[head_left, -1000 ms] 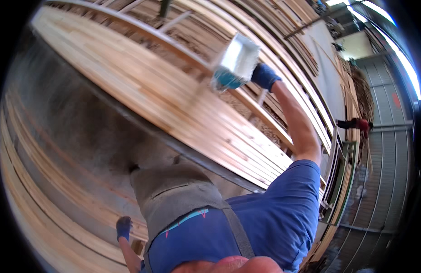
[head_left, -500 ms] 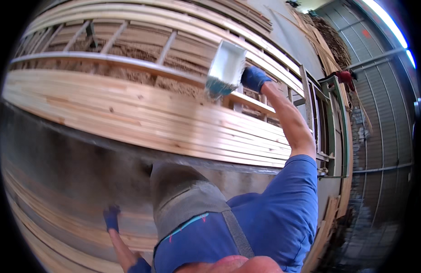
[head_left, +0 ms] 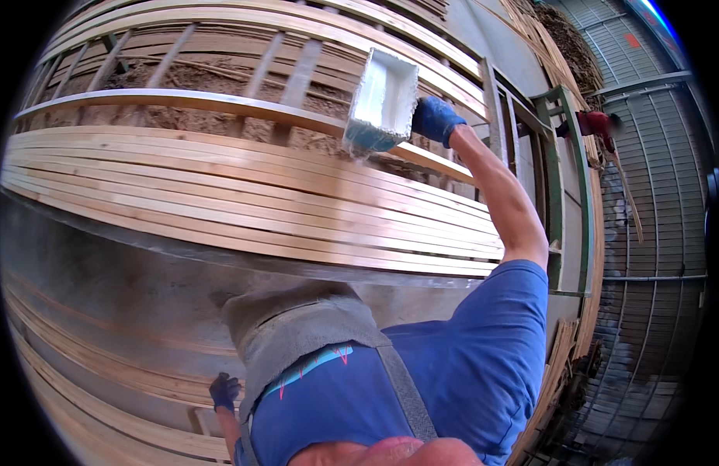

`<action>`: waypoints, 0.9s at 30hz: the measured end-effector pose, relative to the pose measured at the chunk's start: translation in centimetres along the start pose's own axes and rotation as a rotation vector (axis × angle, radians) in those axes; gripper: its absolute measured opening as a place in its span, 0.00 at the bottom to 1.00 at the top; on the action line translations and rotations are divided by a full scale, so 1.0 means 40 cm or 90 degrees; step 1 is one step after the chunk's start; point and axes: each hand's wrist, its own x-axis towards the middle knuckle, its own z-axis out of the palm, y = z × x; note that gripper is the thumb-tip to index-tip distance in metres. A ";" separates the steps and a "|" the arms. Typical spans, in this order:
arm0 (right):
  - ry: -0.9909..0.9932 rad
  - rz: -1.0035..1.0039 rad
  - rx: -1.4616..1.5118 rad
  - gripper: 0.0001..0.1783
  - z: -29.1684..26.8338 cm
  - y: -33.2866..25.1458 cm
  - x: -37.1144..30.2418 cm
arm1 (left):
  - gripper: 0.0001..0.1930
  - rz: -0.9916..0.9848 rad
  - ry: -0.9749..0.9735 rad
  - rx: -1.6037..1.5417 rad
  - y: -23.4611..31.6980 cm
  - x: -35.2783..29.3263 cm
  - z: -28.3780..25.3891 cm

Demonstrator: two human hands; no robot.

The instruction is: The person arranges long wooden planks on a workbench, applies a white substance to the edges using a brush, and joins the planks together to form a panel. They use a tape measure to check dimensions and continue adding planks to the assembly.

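Note:
My right hand (head_left: 439, 122), in a blue glove, is closed on the right side of a rectangular open-topped container (head_left: 381, 97). The container is white inside, with a crusted rim and a teal lower end. It is held tilted above the far edge of a row of pale wooden strips (head_left: 243, 198) lying side by side. The grip itself is partly hidden behind the container's side. My left hand (head_left: 225, 391), in a dark blue glove, hangs low beside my body, away from the strips. Its fingers look loosely bent and apart, with nothing visible in them.
A metal rack with crossbars (head_left: 169, 56) and long rails lies beyond the strips. More boards (head_left: 111, 373) lie behind me at lower left. At right stand a green metal frame (head_left: 583, 194) and a ribbed wall (head_left: 647, 179). A grey apron (head_left: 297, 322) covers my front.
The container and my right hand have shifted slightly left and upward in the picture. My left hand has swung lower and closer to my body. The view has turned a little.

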 end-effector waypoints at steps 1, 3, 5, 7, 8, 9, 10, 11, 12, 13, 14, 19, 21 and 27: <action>-0.012 -0.013 -0.017 0.17 0.027 0.022 0.008 | 0.11 -0.005 0.057 0.159 0.039 0.041 0.034; 0.002 -0.017 -0.041 0.17 0.115 0.110 0.026 | 0.13 -0.056 0.154 0.503 0.261 0.106 0.126; 0.035 -0.023 0.045 0.16 0.177 0.171 0.046 | 0.15 0.136 0.350 0.205 0.360 0.271 0.056; -0.006 0.017 0.019 0.13 0.223 0.253 -0.003 | 0.16 0.325 0.184 0.212 0.848 0.345 0.264; -0.012 0.000 0.009 0.13 0.218 0.307 -0.034 | 0.17 0.446 0.200 0.328 1.029 0.303 0.397; 0.049 0.015 0.040 0.13 0.212 0.288 -0.061 | 0.17 0.478 0.178 0.313 1.160 0.298 0.499; -0.031 0.085 0.030 0.12 0.252 0.370 -0.087 | 0.19 0.609 0.182 0.656 1.259 0.357 0.578; -0.022 0.081 0.034 0.15 0.313 0.466 -0.120 | 0.23 0.789 0.125 0.784 1.314 0.449 0.675; -0.008 0.101 0.045 0.15 0.342 0.502 -0.134 | 0.25 0.865 0.086 0.797 1.344 0.535 0.785; 0.009 0.124 0.055 0.14 0.334 0.531 -0.169 | 0.29 0.892 0.062 0.831 1.380 0.582 0.885; 0.006 0.136 0.034 0.14 0.354 0.541 -0.163 | 0.30 0.928 0.058 0.867 1.391 0.679 0.956; -0.031 0.195 -0.022 0.14 0.324 0.634 -0.241 | 0.22 0.844 -0.019 1.115 1.359 0.943 1.158; 0.007 0.176 0.025 0.13 0.303 0.628 -0.287 | 0.17 0.715 -0.101 1.197 1.380 0.962 1.176; 0.010 0.061 0.082 0.10 0.316 0.551 -0.160 | 0.13 0.855 -0.126 1.131 1.421 1.059 1.103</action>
